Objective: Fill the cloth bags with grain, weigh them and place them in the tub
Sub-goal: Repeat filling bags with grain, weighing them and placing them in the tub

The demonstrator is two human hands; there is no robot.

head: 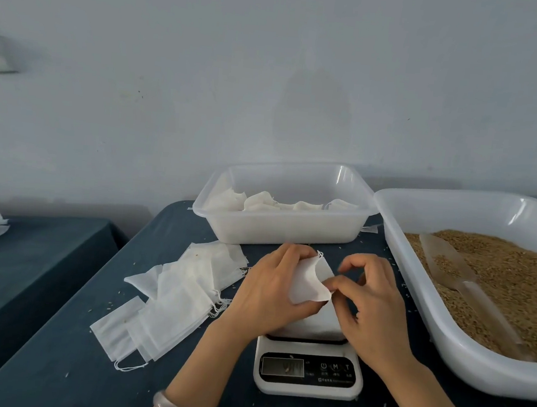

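left: loose bags (174, 295) | back: tub (284, 230) | right: grain tray (479, 374) | free: near-left tablecloth (68, 364)

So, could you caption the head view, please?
Left hand and right hand hold a bag above the scale, between spare bags and the grain tray.

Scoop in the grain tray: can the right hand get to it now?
Probably yes: the scoop lies uncovered on the grain, right of the right hand, but that hand pinches the cloth bag and must let go first.
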